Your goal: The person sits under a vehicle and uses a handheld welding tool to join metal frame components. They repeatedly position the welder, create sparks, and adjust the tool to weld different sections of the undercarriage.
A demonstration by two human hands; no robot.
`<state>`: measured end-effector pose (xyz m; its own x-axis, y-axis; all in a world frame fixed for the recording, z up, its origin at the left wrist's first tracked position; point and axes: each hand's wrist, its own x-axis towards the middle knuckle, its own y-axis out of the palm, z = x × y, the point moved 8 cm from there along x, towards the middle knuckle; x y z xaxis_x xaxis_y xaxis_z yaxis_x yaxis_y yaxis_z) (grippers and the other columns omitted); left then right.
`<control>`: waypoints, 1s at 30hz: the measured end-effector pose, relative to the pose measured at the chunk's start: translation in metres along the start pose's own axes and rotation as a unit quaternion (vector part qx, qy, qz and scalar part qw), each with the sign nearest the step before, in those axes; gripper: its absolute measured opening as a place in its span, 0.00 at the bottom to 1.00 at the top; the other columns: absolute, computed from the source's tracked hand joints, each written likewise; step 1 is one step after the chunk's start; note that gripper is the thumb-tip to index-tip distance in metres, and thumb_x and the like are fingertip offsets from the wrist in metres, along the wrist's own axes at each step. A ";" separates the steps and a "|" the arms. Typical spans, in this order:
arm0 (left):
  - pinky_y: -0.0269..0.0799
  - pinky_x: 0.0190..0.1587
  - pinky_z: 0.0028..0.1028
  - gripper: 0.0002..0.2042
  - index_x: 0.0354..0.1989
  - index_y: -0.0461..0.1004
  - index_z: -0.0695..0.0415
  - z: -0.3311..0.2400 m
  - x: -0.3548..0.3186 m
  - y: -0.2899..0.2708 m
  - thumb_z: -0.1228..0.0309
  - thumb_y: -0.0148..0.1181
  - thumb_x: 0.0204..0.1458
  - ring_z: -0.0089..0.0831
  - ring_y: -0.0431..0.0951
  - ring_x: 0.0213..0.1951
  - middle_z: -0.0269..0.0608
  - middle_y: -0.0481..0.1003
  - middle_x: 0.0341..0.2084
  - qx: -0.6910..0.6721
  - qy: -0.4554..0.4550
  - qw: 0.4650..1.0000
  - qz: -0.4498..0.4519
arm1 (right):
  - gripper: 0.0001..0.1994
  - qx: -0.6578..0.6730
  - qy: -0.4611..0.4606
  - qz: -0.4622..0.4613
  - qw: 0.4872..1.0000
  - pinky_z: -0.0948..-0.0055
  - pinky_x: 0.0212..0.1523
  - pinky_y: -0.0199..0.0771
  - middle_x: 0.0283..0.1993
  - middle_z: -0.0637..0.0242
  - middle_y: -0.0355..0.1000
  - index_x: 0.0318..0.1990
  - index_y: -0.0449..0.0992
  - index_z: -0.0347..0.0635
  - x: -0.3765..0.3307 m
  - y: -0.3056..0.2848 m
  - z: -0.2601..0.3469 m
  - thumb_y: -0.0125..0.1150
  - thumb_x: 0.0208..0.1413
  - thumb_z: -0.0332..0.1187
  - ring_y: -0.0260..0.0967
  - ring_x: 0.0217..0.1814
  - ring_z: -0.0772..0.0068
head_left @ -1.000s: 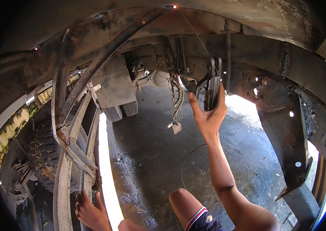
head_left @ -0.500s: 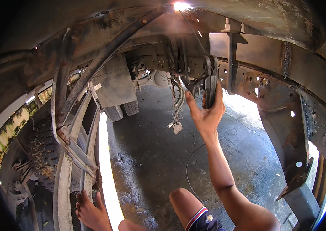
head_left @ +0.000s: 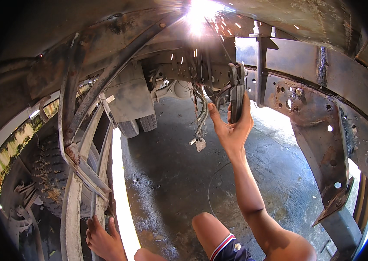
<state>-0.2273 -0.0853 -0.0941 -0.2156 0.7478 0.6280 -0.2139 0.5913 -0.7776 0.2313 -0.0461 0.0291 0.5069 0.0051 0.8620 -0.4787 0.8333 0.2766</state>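
My right hand [head_left: 235,132] is raised at arm's length, closed around the dark handle of a welding electrode holder [head_left: 237,100]. A thin welding rod [head_left: 226,52] slants up and left from the holder's jaws. Its far tip is lost in a bright welding arc [head_left: 201,15] against the overhead metal, with sparks flying below and to the right. Low on the left, my left hand [head_left: 104,240] holds nothing. Its fingers are apart and lie against a pale metal rail [head_left: 99,202].
Rusty braces [head_left: 118,65] cross the upper left. A perforated steel bracket [head_left: 319,135] hangs at right. Cables and hoses [head_left: 202,111] dangle mid-view. Tyres [head_left: 148,122] stand behind, above a damp concrete floor [head_left: 171,174]. A thin cable [head_left: 210,191] trails near my knee.
The arc has flared much brighter and larger, and more sparks are falling. Both hands stay almost where they were; the cable by my knee has shifted slightly left.
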 end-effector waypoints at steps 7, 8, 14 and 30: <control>0.78 0.40 0.51 0.30 0.51 0.79 0.51 -0.001 -0.008 -0.008 0.37 0.53 0.60 0.49 0.83 0.40 0.45 0.81 0.40 -0.002 0.020 0.989 -0.149 | 0.42 -0.010 0.014 0.003 1.000 0.71 0.46 0.78 0.51 0.51 0.78 0.66 0.65 0.24 -0.001 0.000 0.000 0.81 0.49 0.37 0.78 0.47 0.67; 0.78 0.40 0.51 0.30 0.51 0.79 0.51 -0.001 -0.008 -0.007 0.37 0.53 0.60 0.49 0.83 0.40 0.45 0.81 0.40 -0.003 0.020 0.989 -0.146 | 0.42 -0.006 0.008 0.001 1.000 0.71 0.47 0.78 0.51 0.51 0.78 0.66 0.65 0.24 -0.001 0.000 0.001 0.81 0.49 0.37 0.78 0.48 0.66; 0.78 0.40 0.51 0.29 0.51 0.79 0.51 -0.001 -0.009 -0.010 0.37 0.52 0.60 0.49 0.83 0.40 0.45 0.81 0.40 -0.006 0.020 0.991 -0.130 | 0.42 -0.003 -0.002 -0.004 1.000 0.70 0.47 0.79 0.52 0.49 0.77 0.65 0.65 0.23 0.001 0.001 0.002 0.81 0.49 0.38 0.78 0.48 0.66; 0.78 0.40 0.51 0.29 0.51 0.79 0.50 -0.003 -0.010 -0.012 0.36 0.52 0.60 0.49 0.83 0.40 0.44 0.80 0.39 -0.015 0.027 0.986 -0.163 | 0.29 0.052 0.039 -0.032 0.997 0.85 0.29 0.58 0.31 0.78 0.66 0.58 0.71 0.36 -0.019 -0.015 -0.012 0.79 0.53 0.35 0.58 0.29 0.87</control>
<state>-0.2193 -0.0989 -0.0911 -0.0878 0.5305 0.8431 -0.2344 0.8116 -0.5351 0.2371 -0.0527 0.0033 0.5916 0.0010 0.8062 -0.5141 0.7708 0.3762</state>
